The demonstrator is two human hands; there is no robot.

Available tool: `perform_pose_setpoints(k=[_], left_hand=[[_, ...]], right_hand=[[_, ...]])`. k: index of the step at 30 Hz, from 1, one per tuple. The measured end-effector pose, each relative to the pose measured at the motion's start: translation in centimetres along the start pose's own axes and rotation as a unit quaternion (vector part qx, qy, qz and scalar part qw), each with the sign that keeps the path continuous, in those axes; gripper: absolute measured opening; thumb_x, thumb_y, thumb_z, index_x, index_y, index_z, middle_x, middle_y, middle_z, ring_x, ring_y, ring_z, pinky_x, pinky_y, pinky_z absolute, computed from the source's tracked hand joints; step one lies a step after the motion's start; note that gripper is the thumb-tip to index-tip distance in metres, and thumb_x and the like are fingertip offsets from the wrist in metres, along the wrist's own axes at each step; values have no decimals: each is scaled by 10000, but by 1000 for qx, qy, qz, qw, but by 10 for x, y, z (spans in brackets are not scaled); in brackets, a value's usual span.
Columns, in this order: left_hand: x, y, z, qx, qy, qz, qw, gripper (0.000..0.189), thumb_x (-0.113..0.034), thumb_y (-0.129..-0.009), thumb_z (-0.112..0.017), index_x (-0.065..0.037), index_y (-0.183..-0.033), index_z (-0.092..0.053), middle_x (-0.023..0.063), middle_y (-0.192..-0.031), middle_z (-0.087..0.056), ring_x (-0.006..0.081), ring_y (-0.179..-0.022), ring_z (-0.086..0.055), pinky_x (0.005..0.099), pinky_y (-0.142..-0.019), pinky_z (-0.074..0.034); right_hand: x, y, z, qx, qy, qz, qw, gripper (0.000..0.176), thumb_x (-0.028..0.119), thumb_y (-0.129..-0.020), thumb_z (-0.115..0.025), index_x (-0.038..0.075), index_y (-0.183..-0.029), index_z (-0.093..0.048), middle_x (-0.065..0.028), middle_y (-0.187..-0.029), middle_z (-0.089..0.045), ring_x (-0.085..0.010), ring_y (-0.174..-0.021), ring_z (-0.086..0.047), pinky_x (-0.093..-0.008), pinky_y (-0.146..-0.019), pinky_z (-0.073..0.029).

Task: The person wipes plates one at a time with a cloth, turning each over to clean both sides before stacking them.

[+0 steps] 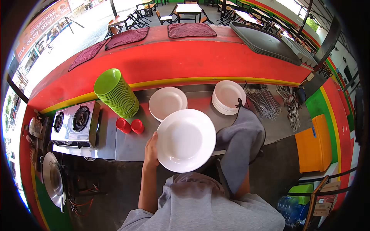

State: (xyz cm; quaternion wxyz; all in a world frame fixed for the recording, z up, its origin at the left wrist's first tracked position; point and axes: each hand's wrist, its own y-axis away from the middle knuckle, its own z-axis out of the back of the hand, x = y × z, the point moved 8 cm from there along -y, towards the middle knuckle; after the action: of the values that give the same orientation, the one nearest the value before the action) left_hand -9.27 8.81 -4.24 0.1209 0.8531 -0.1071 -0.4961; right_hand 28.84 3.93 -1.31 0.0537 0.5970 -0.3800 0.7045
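My left hand (152,149) grips the left rim of a white plate (186,139), which is tilted so its inner face shows. A grey cloth (241,134) with a dark hanging loop is draped over my right hand and bunched beside the plate's right edge. The fingers of that hand are hidden under the cloth; only part of my right forearm (243,186) shows below it. Just behind the held plate, more white plates (167,101) rest on the metal counter. A taller stack of white plates (229,96) stands behind the cloth.
Left of the plates are a tall leaning stack of green plates (117,92), two red containers (130,126) and a two-burner stove (76,125). Spoons and forks (264,102) lie at the right. Dark trays (266,42) and maroon cloths (191,30) lie on the red ledge.
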Motion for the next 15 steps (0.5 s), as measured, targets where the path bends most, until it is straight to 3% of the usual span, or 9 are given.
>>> perform_pose_setpoints(k=[5, 8, 11, 14, 15], left_hand=[[2, 9, -22, 45, -27, 54, 997, 484, -336, -1067, -405, 47, -1331, -539, 140, -1189, -661, 222, -1021, -674, 351, -909, -537], [15, 10, -40, 84, -49, 89, 991, 569, -414, -1073, -372, 46, -1392, -476, 164, -1227, -652, 238, -1058, -669, 370, -937, -526], [16, 14, -66, 123, -17, 64, 990, 716, -560, -1052, -310, 18, -1469, -380, 188, -1365, -575, 274, -1216, -599, 400, -1028, -472], [20, 25, -78, 228, 13, 37, 973, 848, -694, -1002, -242, -24, -1517, -316, 179, -1506, -447, 296, -1375, -463, 405, -1111, -389], [17, 20, -73, 180, -30, -35, 983, 858, -708, -995, -237, -37, -1527, -302, 181, -1508, -446, 298, -1385, -454, 397, -1116, -375]], right_hand=[[13, 35, -9, 14, -31, -33, 999, 259, 246, -965, -531, 0, -1033, -487, -153, -985, -490, -298, -909, -476, -422, -822, -384], [38, 51, -39, 57, -58, -13, 997, 249, 251, -968, -528, 7, -991, -486, -133, -928, -493, -276, -855, -482, -409, -781, -392], [71, 46, -65, 96, -108, 41, 989, 247, 257, -970, -526, 14, -950, -485, -114, -872, -495, -253, -801, -487, -396, -740, -401], [86, 17, -67, 97, -206, 83, 970, 252, 262, -973, -524, 22, -908, -484, -94, -816, -498, -231, -747, -493, -383, -699, -410], [83, 8, -66, 88, -248, 83, 961, 255, 263, -974, -523, 24, -894, -483, -88, -797, -498, -223, -729, -495, -379, -685, -413]])
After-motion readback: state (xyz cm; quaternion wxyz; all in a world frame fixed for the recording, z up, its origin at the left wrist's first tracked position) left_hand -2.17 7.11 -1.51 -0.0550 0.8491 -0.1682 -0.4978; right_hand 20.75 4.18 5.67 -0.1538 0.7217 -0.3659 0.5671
